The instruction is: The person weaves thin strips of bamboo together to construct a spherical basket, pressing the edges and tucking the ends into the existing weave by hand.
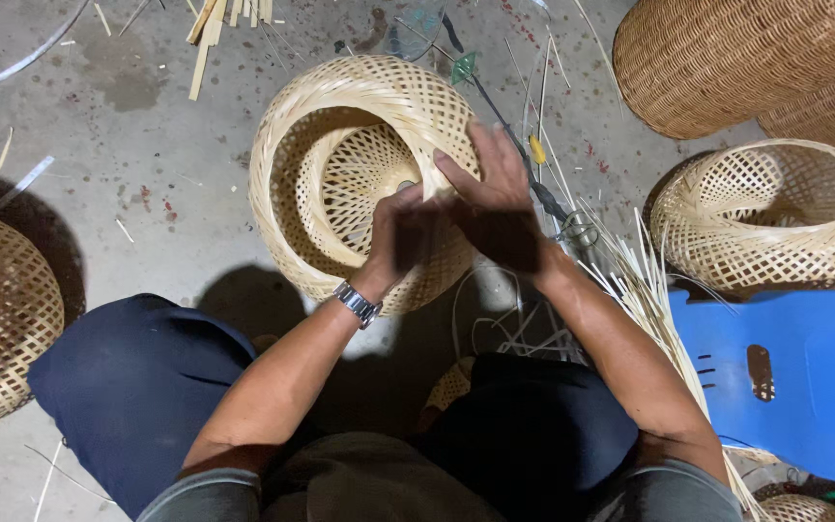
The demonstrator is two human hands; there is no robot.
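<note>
1. The open-weave bamboo basket (340,164) lies tilted on the concrete floor (147,145), just ahead of the knees.
2. The left hand (403,237) is curled around the basket's rim.
3. The right hand (490,193) presses flat on the same rim, fingers extended, touching the left.
</note>
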